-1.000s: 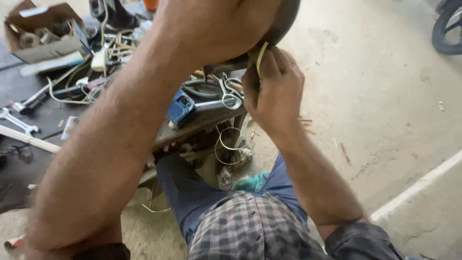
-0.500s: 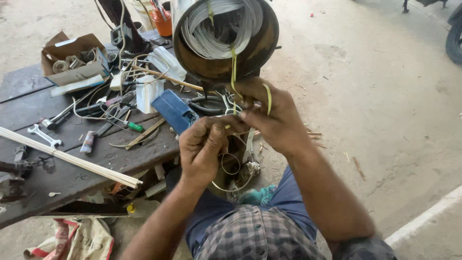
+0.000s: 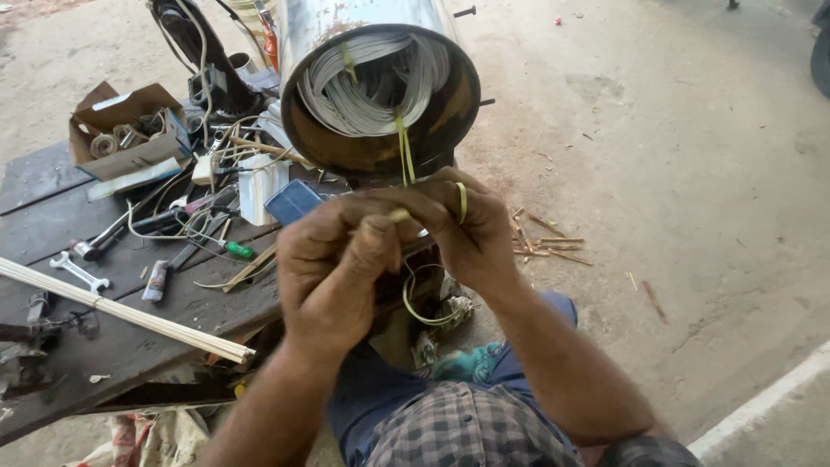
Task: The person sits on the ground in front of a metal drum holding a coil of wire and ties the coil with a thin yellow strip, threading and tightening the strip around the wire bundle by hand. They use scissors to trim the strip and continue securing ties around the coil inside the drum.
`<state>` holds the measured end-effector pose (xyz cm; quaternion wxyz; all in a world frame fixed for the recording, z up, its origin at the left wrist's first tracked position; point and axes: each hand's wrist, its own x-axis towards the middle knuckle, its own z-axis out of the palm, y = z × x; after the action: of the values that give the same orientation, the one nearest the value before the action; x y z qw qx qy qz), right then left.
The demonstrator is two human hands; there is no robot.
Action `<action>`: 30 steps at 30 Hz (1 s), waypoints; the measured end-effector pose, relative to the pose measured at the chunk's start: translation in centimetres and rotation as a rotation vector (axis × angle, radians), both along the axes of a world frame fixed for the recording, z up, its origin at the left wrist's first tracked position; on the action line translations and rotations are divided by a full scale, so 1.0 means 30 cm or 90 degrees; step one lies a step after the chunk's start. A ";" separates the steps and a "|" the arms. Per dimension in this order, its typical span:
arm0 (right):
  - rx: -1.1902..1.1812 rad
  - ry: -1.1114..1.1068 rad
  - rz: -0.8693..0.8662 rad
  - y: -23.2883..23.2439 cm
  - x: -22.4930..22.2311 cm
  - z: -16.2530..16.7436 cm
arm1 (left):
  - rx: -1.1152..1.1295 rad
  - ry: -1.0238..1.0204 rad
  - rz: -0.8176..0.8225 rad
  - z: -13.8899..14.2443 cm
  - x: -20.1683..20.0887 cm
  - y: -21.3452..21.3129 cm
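A: Hands first. Left hand [image 3: 333, 268]?

B: Closed, fingertips pinched on a yellow strip [image 3: 405, 156]. Right hand [image 3: 462, 229] also closed on it, with a loop of the same yellow stuff curling over its index finger.

A: Where's the strip from the hands?

B: Straight up and away. It runs from the pinch point, just above the knuckles, into the mouth of the stator [image 3: 380, 95], where it goes into the white winding [image 3: 363, 86]. Long axis is near vertical in the view, slightly tilted toward the right hand.

A: Which hand is nearer the stator?

B: Right, by a little. Its fingers sit just under the rim; the left is lower and closer to the body. The two hands touch at the fingertips.

A: Anything else yellow?

B: A second short strip at the top of the winding, well apart from both hands. Also a coil [image 3: 428, 303] hanging below the hands, by the lap.

A: Surroundings?

B: Bench [image 3: 130, 346] on the left-hand side, with wrenches, a cardboard box [image 3: 130, 130], and a bundle of pale sticks [image 3: 121, 311]. All of it is out of reach of the pinch. Can't tell if the strip is taut.
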<state>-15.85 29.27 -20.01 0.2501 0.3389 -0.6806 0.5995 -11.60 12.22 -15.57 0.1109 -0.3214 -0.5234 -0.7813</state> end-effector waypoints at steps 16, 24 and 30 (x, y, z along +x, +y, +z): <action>-0.208 -0.557 0.176 0.075 -0.027 0.066 | -0.393 0.066 0.262 0.100 -0.144 0.015; -0.006 -0.407 0.242 0.101 -0.073 0.047 | -0.305 -0.135 0.171 0.081 -0.158 0.062; 0.060 -0.372 0.248 0.102 -0.097 0.080 | -0.179 -0.131 0.274 0.025 -0.182 0.131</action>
<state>-18.76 32.31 -17.60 -0.0902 0.2876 -0.6730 0.6755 -17.06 16.15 -14.82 0.1747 -0.1345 -0.6916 -0.6878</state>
